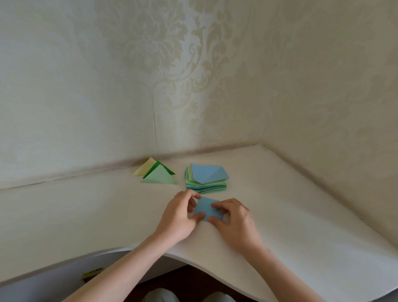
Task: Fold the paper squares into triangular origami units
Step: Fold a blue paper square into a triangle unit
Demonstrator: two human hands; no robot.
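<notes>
A small light-blue paper piece (pixel 206 209) lies on the white desk between my hands. My left hand (pixel 180 218) pinches its left side, thumb at the lower edge and fingers curled over the top. My right hand (pixel 234 222) pinches its right side, fingertips pressing on the sheet and thumb at the lower corner. Behind them sits a stack of paper squares (pixel 205 181), blue on top and green below. Left of the stack lie three folded triangles: a light-green triangle (pixel 160 177), a dark-green triangle (pixel 161 167) and a pale-yellow triangle (pixel 144 168).
The white desk (pixel 78 214) sits in a corner with wallpapered walls behind and to the right. Its near edge curves inward above my knees (pixel 188 299). A small yellow-green object (pixel 93 274) lies below the desk edge at left.
</notes>
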